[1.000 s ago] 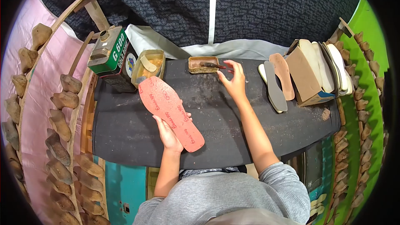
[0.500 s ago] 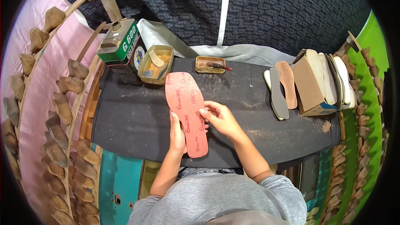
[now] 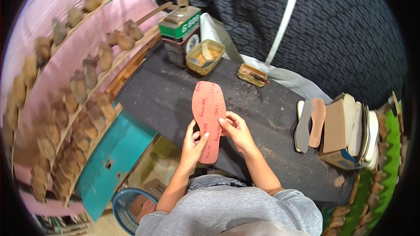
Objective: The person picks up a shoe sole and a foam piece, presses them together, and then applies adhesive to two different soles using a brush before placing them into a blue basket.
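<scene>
A pinkish-red insole sheet [image 3: 209, 109] with printed writing is held upright in front of my body, above the dark table [image 3: 170, 100]. My left hand [image 3: 194, 145] grips its lower left edge, thumb on the face. On the opposite edge, my right hand [image 3: 236, 132] pinches it with the thumb in front; the fingers behind are partly hidden. A grey insole [image 3: 302, 126] and a tan insole [image 3: 317, 122] lie to the right on the table.
Near the back stand a green and black can [image 3: 180, 32], a yellowish tub [image 3: 205, 59] and a small tray [image 3: 252, 75]. A cardboard box [image 3: 336, 126] with soles is at right. Shoe lasts [image 3: 78, 87] line racks at left; a blue basin [image 3: 127, 209] sits below.
The view has turned to the left, so the table appears tilted and the basin shows. My left hand's thumb has moved onto the face of the insole sheet.
</scene>
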`<action>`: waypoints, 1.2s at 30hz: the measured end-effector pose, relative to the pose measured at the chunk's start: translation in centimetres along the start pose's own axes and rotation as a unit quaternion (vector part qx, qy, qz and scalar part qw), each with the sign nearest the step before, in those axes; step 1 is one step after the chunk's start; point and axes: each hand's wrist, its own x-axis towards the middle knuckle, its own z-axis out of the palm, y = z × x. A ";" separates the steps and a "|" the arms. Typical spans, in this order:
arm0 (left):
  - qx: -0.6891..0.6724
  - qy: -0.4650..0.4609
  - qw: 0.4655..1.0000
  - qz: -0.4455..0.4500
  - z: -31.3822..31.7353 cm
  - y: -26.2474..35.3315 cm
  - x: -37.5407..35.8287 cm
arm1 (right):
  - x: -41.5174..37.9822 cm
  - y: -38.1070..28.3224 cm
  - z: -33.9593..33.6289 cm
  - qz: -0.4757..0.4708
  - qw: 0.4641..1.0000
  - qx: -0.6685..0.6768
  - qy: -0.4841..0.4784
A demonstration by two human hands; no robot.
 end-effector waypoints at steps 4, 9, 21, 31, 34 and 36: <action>-0.021 0.065 0.997 0.019 0.2 -1.1 -4.2 | -2.2 0.6 0.8 0.035 0.999 0.002 -0.042; 0.002 0.150 0.989 0.017 -0.7 -3.1 -10.7 | -4.6 2.5 2.2 0.072 0.991 0.005 -0.111; -0.010 0.392 0.915 0.094 -6.6 -4.0 -29.7 | -12.3 10.3 16.1 0.169 0.930 -0.011 -0.325; 0.097 0.445 0.888 0.060 -17.0 -5.7 -45.3 | -20.2 18.5 26.3 0.241 0.924 -0.020 -0.297; 0.157 0.416 0.896 0.027 -21.8 -5.2 -50.6 | -21.3 22.3 28.8 0.230 0.933 -0.006 -0.278; 0.151 0.396 0.906 0.001 -24.8 -4.1 -53.4 | -22.5 24.4 30.5 0.219 0.938 -0.010 -0.268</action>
